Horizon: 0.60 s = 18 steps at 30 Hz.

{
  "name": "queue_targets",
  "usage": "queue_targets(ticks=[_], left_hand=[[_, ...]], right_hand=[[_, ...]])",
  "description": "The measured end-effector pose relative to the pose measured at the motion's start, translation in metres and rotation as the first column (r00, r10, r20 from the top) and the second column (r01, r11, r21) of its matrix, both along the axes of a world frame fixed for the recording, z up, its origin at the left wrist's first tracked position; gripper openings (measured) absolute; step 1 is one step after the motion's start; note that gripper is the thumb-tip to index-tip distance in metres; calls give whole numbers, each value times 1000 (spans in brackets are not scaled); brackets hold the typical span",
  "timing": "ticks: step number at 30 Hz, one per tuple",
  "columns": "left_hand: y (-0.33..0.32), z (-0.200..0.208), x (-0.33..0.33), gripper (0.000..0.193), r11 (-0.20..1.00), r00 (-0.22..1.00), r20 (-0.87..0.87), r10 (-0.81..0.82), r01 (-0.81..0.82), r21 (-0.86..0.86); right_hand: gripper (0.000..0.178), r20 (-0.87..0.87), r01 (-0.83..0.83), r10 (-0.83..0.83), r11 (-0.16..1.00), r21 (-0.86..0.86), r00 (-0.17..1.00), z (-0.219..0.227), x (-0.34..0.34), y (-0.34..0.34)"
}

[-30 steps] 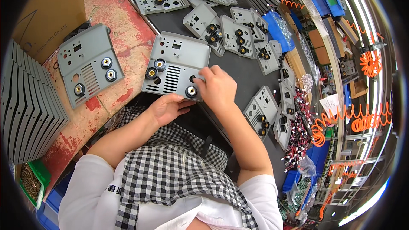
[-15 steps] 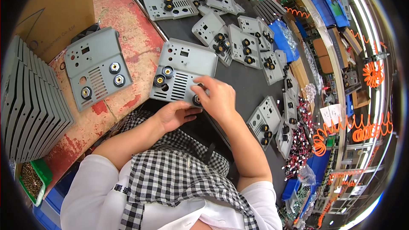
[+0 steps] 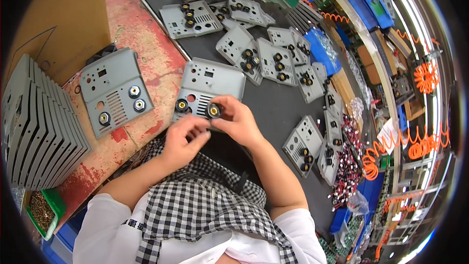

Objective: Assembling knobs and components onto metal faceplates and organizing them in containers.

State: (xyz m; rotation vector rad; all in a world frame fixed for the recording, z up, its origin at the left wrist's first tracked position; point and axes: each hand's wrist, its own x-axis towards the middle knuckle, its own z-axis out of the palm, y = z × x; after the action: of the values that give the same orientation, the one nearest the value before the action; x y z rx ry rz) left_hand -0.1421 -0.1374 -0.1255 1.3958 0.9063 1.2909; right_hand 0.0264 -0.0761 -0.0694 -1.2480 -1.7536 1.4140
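A dark grey table [image 3: 288, 102] carries many scattered grey metal panels, beside a worn red surface [image 3: 146, 44] where a stack of grey metal plates [image 3: 39, 127] stands on edge. A separate grey panel with three round sockets [image 3: 115, 93] lies flat on the red surface. Near the table's front edge, the grey perforated metal front panel [image 3: 207, 85] sits under both hands. The right hand [image 3: 239, 120] pinches a black round socket with brass centre [image 3: 213, 111] at the panel's lower edge. The left hand [image 3: 183, 139], fingers loosely curled, touches the panel's underside just below.
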Motion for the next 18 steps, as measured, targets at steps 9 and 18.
queue_targets(ticks=[9, 18], left_hand=[[19, 28, 29, 17, 825, 994, -101, 49, 16, 565], [7, -6, 68, 7, 881, 770, 638, -25, 319, -349]], right_hand=[[31, -431, 133, -269, 938, -319, 861, 17, 42, -62], [12, 39, 388, -544, 645, 658, 838, -4, 24, -71]])
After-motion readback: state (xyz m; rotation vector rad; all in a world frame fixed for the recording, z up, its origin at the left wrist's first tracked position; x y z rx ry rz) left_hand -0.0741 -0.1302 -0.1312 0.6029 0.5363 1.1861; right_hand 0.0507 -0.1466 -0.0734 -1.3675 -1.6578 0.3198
